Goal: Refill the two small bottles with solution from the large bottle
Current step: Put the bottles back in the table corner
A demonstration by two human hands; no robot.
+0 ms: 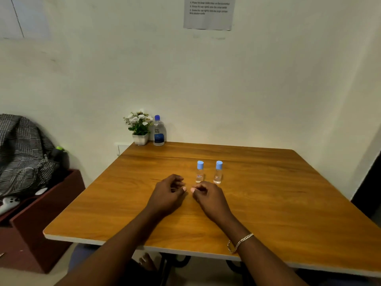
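Both hands rest on the wooden tabletop (268,203) with fingers loosely curled inward and nothing held in either one: the left hand (168,195) and the right hand (208,198) lie close together, thumbs nearly meeting, and a gold-coloured chain bracelet (240,242) circles the right wrist. Just beyond the right hand stand two small clear plastic bottles with light blue caps, upright and side by side but apart from each other; the left small bottle (199,172) stands just past the right hand's knuckles, and the right small bottle (218,172) stands slightly to that hand's outer side. Neither hand touches them. Well beyond the left hand, at the far edge of the table against the pale wall, stands the large clear bottle with a darker blue cap and blue label (158,132), upright and capped. Touching or just beside it, on the side away from the right hand, sits a small white square pot of artificial white flowers (140,129).
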